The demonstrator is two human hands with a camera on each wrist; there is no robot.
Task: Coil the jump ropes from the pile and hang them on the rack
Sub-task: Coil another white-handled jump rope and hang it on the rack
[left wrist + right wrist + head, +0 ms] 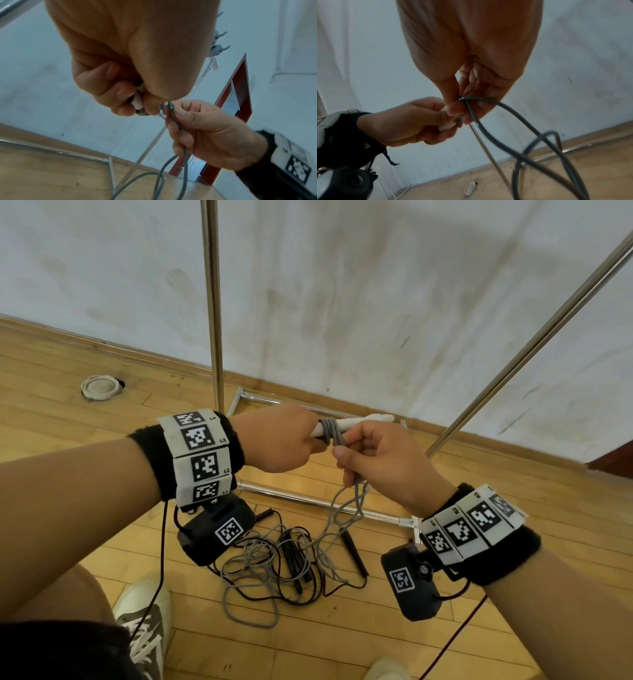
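Observation:
My left hand (284, 440) grips the white handles (363, 421) of a grey jump rope, held level in front of me. Grey cord (330, 431) is wound in a few turns around the handles. My right hand (373, 453) pinches the grey cord (489, 102) right beside those turns, and the rest hangs down in loops (349, 508) to the floor. The pile (284, 556) of grey and black ropes lies on the wooden floor below my hands. The chrome rack's upright pole (214, 302) stands behind, and a slanted rack bar (534, 340) runs at the right.
The rack's base frame (308, 498) lies on the floor just beyond the pile. A round white floor fitting (99, 386) sits at the left. My shoe (145, 618) stands near the pile. A white wall rises behind the rack.

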